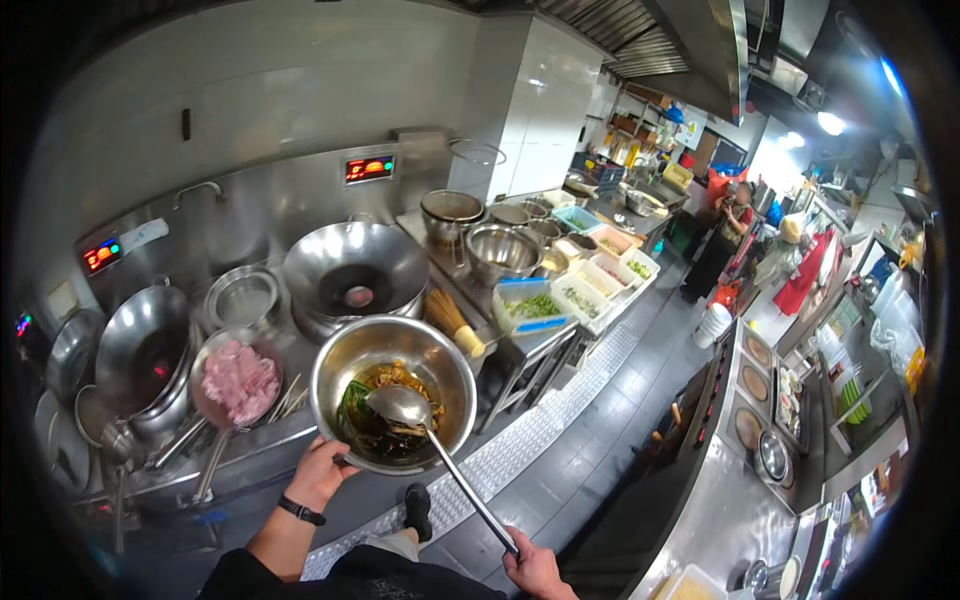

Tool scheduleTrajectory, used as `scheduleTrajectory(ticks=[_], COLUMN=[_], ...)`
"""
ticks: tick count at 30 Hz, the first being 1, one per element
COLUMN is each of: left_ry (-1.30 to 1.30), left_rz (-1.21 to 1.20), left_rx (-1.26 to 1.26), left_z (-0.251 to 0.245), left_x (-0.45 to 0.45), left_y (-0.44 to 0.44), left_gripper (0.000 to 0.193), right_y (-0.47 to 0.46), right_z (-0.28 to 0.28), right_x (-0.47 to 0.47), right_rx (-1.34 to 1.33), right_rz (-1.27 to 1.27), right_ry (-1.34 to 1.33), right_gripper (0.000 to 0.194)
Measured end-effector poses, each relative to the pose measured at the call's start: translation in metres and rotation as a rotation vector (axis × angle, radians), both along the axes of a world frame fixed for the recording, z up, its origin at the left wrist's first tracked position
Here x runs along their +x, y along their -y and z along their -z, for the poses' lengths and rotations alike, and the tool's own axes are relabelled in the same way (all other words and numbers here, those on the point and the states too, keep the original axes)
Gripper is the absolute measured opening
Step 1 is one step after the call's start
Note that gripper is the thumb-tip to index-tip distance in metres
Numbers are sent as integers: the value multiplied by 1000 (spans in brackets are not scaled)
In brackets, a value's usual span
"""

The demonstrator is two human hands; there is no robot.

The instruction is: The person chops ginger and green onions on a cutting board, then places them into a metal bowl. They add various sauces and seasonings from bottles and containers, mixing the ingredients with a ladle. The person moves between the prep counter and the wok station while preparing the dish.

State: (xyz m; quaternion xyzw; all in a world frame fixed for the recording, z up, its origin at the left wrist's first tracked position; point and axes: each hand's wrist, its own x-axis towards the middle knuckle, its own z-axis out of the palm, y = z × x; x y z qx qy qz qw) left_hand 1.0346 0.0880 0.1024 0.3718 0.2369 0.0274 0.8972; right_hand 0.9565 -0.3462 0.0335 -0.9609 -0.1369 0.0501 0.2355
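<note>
A steel mixing bowl (463, 360) is held up by its near left rim in my left hand (321, 469), which has a black band on the wrist. Inside the bowl lie green stalks and brown pieces in dark liquid. My right hand (534, 562) grips the end of a long-handled steel ladle (401, 406), whose head is down in the bowl over the food. Behind the bowl stands a large steel wok (356, 262) with a little dark liquid. To its left, a strainer or pan holds raw pink meat (240, 381).
Beside the wok lies a bamboo brush (450, 313). Tubs of chopped greens (536, 306) and steel bowls (504, 251) line the counter. A person (720, 240) stands farther down the aisle. On the right is a steel counter (697, 517) with round hobs. A second wok (142, 349) sits left.
</note>
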Motion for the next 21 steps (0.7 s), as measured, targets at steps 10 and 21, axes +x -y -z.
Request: scheduleTrajectory(ticks=[10, 21], left_ry=[16, 43], left_rz=[50, -145], left_rx=[14, -61], left_z=[-19, -58], left_x=[224, 417], left_y=[41, 119], left_gripper=[34, 33], right_y=[30, 69], right_z=[11, -206], right_x=[223, 537], right_rx=[60, 1299], right_rz=[-143, 155], right_ry=[-282, -858], right_gripper=[63, 40])
